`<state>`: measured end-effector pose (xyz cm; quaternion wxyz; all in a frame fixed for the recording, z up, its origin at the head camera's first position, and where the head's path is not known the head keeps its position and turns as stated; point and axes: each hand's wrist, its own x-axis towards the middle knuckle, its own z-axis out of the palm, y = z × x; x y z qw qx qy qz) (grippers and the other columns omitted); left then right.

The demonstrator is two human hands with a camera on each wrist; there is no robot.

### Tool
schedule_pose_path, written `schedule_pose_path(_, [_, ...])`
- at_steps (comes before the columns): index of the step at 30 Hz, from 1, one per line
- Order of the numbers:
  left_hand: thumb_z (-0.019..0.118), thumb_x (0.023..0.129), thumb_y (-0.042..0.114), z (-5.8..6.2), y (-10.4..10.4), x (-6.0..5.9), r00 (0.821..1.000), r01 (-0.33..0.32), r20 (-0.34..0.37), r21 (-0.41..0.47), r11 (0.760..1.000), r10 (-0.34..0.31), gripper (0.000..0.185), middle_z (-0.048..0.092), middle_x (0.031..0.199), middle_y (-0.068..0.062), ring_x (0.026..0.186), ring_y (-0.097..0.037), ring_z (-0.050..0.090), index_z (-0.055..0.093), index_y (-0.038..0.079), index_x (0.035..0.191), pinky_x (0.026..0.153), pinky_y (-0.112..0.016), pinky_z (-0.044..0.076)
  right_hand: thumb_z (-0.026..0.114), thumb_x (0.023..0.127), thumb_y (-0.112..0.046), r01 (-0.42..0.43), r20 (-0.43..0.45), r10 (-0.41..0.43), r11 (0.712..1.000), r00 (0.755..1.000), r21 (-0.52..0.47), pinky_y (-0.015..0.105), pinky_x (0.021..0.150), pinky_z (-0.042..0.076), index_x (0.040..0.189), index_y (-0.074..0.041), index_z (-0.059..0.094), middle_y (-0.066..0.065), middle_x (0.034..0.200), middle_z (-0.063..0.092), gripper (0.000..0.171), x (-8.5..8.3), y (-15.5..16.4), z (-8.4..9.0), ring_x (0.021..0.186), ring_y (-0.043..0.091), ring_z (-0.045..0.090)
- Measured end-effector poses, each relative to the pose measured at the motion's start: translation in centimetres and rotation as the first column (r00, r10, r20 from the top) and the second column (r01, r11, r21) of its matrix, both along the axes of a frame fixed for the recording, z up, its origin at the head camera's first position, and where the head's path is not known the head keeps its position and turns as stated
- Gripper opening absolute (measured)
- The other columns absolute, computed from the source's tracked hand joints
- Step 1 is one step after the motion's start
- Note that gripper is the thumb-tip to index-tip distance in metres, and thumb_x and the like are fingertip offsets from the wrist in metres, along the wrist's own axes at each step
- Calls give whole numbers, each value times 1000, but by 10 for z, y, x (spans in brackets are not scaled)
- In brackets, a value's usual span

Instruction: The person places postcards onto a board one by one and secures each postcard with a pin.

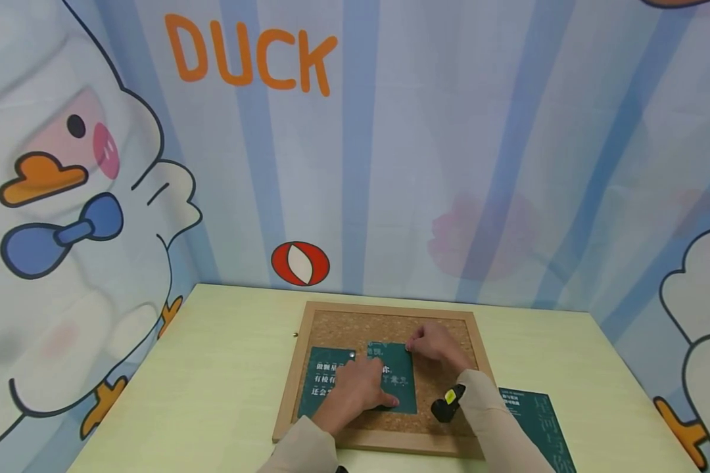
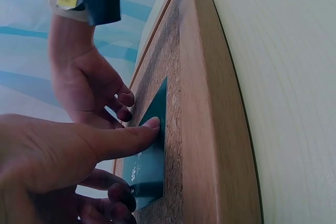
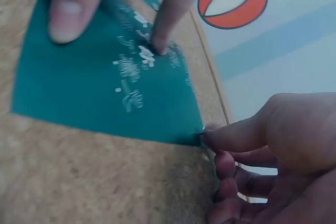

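A dark green card (image 1: 399,387) with white writing lies on the cork board (image 1: 337,325). My left hand (image 1: 361,381) presses it flat, thumb near the lower edge and fingers spread over the writing. At the card's upper right corner, my right hand (image 1: 438,345) pinches a small shiny thumbtack (image 3: 203,131) between thumb and curled fingers; most of the tack is hidden. Left of this card is a second green card (image 1: 316,378), partly covered by the left hand, with a silver thumbtack (image 1: 352,355) at its top right corner.
The board's wooden frame (image 1: 384,441) stands out around the cork. Another green card (image 1: 538,420) lies on the pale table (image 1: 213,368) at the right, partly under the right sleeve. A small brass-coloured tack (image 1: 295,335) is beside the frame's left edge. A printed curtain hangs behind.
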<state>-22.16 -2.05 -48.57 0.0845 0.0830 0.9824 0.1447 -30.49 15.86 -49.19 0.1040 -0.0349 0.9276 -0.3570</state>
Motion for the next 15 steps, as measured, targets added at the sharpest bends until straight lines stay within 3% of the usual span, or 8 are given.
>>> schedule_pose_path(9, [92,72,54,0,0,1,1000,0,-4,-5,1000,0,67,67,109,-15,100,-40,67,72,9,118,87,-61,53,73,96,-16,31,89,-31,1000,996,-1,32,61,44,93,-3,75,7,83,62,14,-8,3,5,74,22,55])
schedule_pose_path(15, [92,72,54,-1,0,1,1000,1,-6,-8,1000,-1,69,67,113,-17,103,-41,67,71,9,120,89,-62,52,74,96,-15,36,114,-36,999,993,3,32,59,43,89,-4,75,6,79,61,14,-10,2,5,71,21,54])
